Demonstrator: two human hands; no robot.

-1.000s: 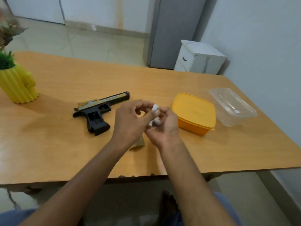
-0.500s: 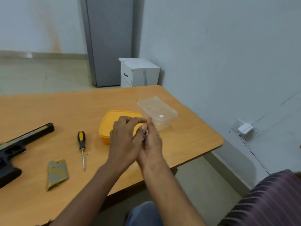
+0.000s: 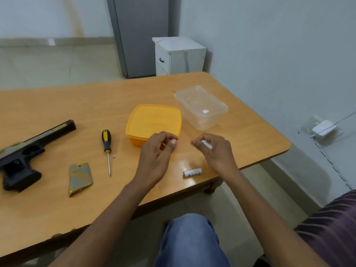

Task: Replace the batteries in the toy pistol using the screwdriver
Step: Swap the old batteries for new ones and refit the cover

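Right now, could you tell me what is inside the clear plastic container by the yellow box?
Through the clear container only a small white label shows on its surface; nothing else can be made out inside. The yellow box beside it is lidded and opaque, so its contents are hidden.

Pale walls [image 3: 269, 45], tiled floor [image 3: 48, 64], grey cabinet [image 3: 138, 35], small white drawer unit [image 3: 179, 56] beside it.

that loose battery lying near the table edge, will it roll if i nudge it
Probably: the battery is a smooth cylinder lying on its side on the glossy table. It lies near the front edge, so a nudge could send it off. It looks small and likely light.
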